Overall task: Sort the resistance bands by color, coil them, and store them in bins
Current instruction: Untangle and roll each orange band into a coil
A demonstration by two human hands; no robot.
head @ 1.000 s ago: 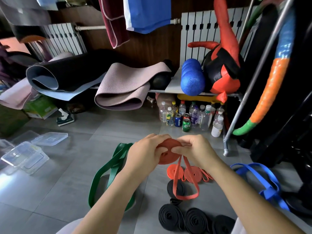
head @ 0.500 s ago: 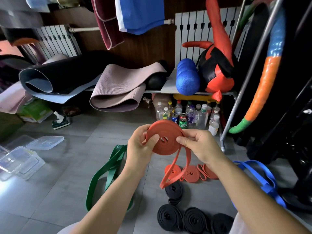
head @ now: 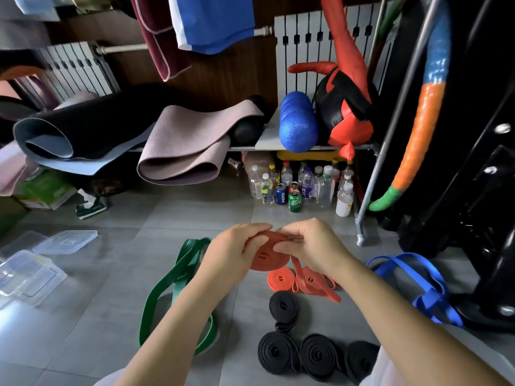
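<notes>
On the grey tiled floor lie two orange coils, four black coils; left hand and right hand pinch a third orange coil.

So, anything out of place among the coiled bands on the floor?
The farthest black coil has a loose end trailing out; the three nearer black coils look tight. Green band and blue band lie uncoiled.

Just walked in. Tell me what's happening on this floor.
A person is coiling an orange resistance band with the left hand and right hand. Two orange coils and four black coils lie finished below. Green bands and blue bands remain loose. Clear bins sit left.
</notes>
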